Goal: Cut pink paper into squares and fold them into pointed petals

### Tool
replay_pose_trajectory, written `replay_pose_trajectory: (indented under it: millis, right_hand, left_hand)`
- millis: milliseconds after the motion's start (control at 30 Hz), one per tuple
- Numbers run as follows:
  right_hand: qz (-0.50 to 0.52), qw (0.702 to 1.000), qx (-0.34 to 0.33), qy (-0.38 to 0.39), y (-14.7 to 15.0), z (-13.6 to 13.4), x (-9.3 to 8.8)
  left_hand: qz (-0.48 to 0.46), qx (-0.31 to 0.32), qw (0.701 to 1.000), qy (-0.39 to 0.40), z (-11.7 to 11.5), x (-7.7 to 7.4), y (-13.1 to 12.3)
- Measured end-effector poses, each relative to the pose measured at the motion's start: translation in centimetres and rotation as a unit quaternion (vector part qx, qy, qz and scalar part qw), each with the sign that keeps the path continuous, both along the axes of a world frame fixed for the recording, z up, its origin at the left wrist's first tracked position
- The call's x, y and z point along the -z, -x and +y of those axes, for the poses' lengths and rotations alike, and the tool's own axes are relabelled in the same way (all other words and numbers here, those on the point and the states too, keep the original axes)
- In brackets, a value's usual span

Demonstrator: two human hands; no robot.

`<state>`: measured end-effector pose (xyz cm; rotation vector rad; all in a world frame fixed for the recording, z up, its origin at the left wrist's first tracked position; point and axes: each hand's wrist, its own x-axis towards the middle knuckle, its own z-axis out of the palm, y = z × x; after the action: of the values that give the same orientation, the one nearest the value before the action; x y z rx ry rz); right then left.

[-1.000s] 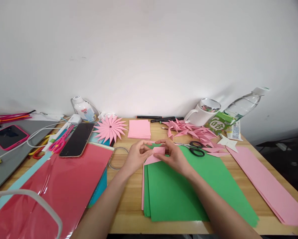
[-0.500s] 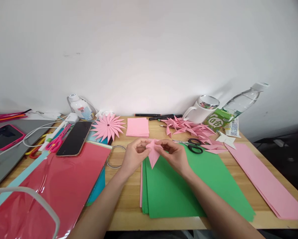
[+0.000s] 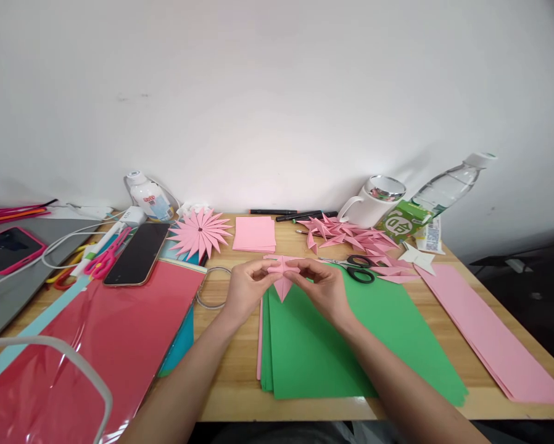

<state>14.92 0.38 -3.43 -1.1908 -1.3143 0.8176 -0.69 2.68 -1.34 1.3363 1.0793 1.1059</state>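
A small piece of folded pink paper (image 3: 283, 286) is pinched between both hands, its pointed tip hanging downward. My left hand (image 3: 249, 287) grips its left side with thumb and fingertips. On the right side, my right hand (image 3: 321, 287) holds it the same way. Beneath them lies a stack of green paper (image 3: 332, 351) with a pink edge showing at its left. Just behind and right of my right hand are black-handled scissors (image 3: 359, 269). A stack of pink paper squares (image 3: 255, 234) rests beyond the hands, beside a pink folded-paper star wheel (image 3: 200, 230).
Folded pink paper pieces (image 3: 342, 234) are piled by a white mug (image 3: 374, 200), a green carton (image 3: 403, 221) and a leaning water bottle (image 3: 453, 185). Pink strips (image 3: 490, 336) lie right. At left are a red plastic-wrapped pack (image 3: 105, 339), a phone (image 3: 138, 254) and pink scissors (image 3: 108, 258).
The upper part of the folded pink paper now spreads wider and flatter between my fingertips, and less of its lower point shows. Both hands stay in nearly the same place.
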Motion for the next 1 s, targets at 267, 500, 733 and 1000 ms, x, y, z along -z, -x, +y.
replay_pose_trajectory:
  millis: [267,500,733,1000]
  right_hand:
    - [-0.105,0.986,0.024,-0.124,0.09,-0.24,-0.54]
    - [-0.192,0.963,0.029,-0.186,0.03,-0.18,-0.60]
    - [-0.219,0.959,0.038,-0.176,-0.24,-0.07,-0.23]
    - [-0.209,0.972,0.019,-0.103,-0.28,-0.26,-0.23]
  left_hand:
    - [0.051,-0.016,0.988,-0.143,-0.17,0.50,-0.27]
    - [0.089,-0.019,0.981,-0.169,-0.26,0.46,-0.44]
    - [0.079,-0.006,0.986,-0.148,0.03,0.83,-0.54]
    - [0.039,0.033,0.999,-0.018,0.04,0.09,-0.43]
